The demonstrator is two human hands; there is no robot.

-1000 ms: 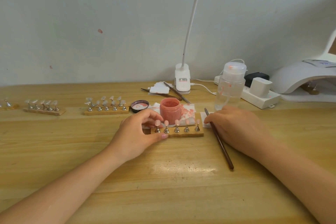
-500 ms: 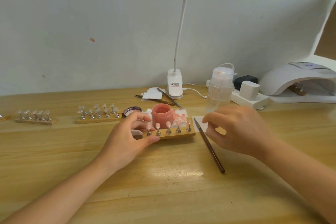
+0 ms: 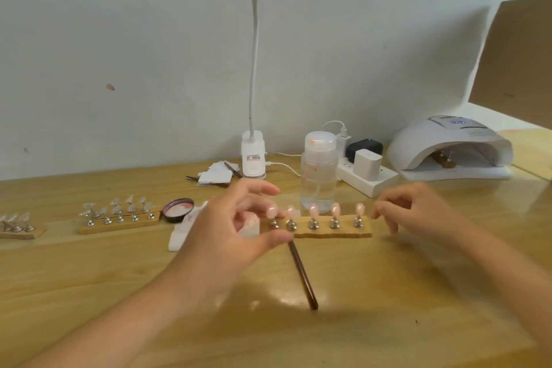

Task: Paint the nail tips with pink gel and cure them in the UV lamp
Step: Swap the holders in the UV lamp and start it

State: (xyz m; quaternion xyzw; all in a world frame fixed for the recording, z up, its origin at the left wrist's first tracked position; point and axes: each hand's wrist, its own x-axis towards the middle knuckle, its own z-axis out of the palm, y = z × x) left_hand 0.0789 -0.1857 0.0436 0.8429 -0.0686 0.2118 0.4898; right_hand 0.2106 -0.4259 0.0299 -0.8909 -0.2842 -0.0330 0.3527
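Head view, nearest first: my two bare forearms reach in over the light wooden surface [image 3: 373,293]. A slim brown-handled brush [image 3: 303,275] lies on it between them, its far end passing under the strip I hold. My left hand [image 3: 236,230] pinches the left end of a narrow wooden strip [image 3: 331,231], thumb underneath at the near edge and fingers curled above it. My right hand [image 3: 418,212] has its curled fingertips at the strip's right end; whether they grip it or only touch it, I cannot tell. Five pink-painted nail tips [image 3: 313,210] stand upright on small metal holders along the strip.

Behind my left hand sits a white folded pad [image 3: 179,236], and beside it a round dark lid with pink inside [image 3: 178,210]. Further left are two more wooden strips [image 3: 119,222] carrying clear tips. Just beyond the held strip stands a clear plastic pump bottle [image 3: 318,176]. Further back are a white clip-on lamp [image 3: 253,155] with its lit bar overhead, a white power strip [image 3: 369,179], and at far right the white domed UV lamp [image 3: 451,149], with something small inside its opening.
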